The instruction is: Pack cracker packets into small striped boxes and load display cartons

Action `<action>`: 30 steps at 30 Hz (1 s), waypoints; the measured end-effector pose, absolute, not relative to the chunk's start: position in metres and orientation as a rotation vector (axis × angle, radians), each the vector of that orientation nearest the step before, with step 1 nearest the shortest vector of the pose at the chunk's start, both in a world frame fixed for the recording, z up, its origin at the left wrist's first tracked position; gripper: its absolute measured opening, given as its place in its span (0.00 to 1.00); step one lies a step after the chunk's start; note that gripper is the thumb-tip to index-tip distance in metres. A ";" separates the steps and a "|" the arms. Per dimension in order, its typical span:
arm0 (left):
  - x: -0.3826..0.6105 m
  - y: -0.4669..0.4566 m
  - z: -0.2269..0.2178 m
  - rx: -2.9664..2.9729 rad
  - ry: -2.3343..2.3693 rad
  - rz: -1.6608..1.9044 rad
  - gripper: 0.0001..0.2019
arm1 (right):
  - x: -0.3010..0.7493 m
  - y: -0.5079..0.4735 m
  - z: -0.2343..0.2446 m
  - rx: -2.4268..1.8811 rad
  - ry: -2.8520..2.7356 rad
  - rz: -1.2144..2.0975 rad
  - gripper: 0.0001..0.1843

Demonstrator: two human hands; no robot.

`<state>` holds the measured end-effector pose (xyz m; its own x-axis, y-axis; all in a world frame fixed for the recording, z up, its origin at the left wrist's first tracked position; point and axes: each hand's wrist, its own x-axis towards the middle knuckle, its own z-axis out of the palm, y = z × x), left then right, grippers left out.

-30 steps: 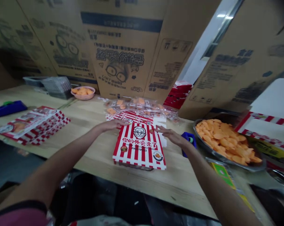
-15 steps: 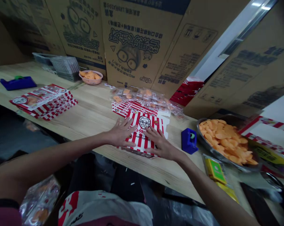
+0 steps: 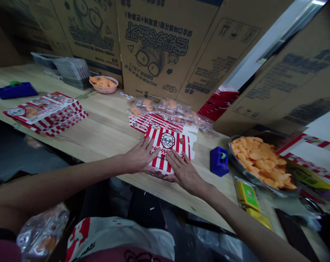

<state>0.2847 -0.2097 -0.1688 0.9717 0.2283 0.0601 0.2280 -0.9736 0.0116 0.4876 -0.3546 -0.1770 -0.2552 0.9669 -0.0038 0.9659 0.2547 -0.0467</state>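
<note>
A red-and-white striped cardboard box (image 3: 167, 140) with a printed face lies at the front of the wooden table. Flat on its left side rests my left hand (image 3: 140, 156), fingers stretched out. My right hand (image 3: 185, 171) lies on the box's right front part, its fingers extended too. Both thumbs are at or below the front edge, partly hidden. Behind the box are another striped printed card (image 3: 139, 123) and several clear packets (image 3: 170, 107) with orange pieces inside.
At left lie a stack of striped cartons (image 3: 47, 112) and a blue tape dispenser (image 3: 14, 90). A pink basket (image 3: 105, 88) stands at the back. To the right are another blue tape dispenser (image 3: 219, 162), a metal bowl of orange chips (image 3: 259, 160) and a yellow-green pack (image 3: 248, 194). Large cardboard boxes (image 3: 159, 47) line the back.
Both hands have slid slightly toward the front edge of the box, with the thumbs moving down over it. The view has shifted a little.
</note>
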 end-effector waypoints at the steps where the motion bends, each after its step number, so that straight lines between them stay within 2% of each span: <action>1: 0.283 -0.210 -0.168 3.106 0.351 0.090 0.40 | 0.488 -0.355 -0.176 -1.882 -2.470 0.083 0.37; 5: 0.280 -0.214 -0.162 3.133 0.332 0.100 0.40 | 0.486 -0.356 -0.172 -1.866 -2.446 0.089 0.36; 9: 0.285 -0.225 -0.160 3.285 0.407 0.127 0.42 | 0.479 -0.358 -0.177 -1.873 -2.474 -0.168 0.35; 13: 0.287 -0.232 -0.161 3.351 0.513 0.130 0.38 | 0.473 -0.361 -0.180 -1.807 -2.466 -0.383 0.31; 18: 0.291 -0.231 -0.165 3.287 0.379 0.131 0.48 | 0.481 -0.360 -0.172 -1.736 -2.503 -0.329 0.30; 23: 0.302 -0.239 -0.169 3.297 0.470 0.259 0.35 | 0.488 -0.353 -0.172 -1.772 -2.487 -0.342 0.37; 30: 0.295 -0.227 -0.177 3.315 0.211 0.365 0.35 | 0.486 -0.352 -0.182 -1.717 -2.515 -0.452 0.37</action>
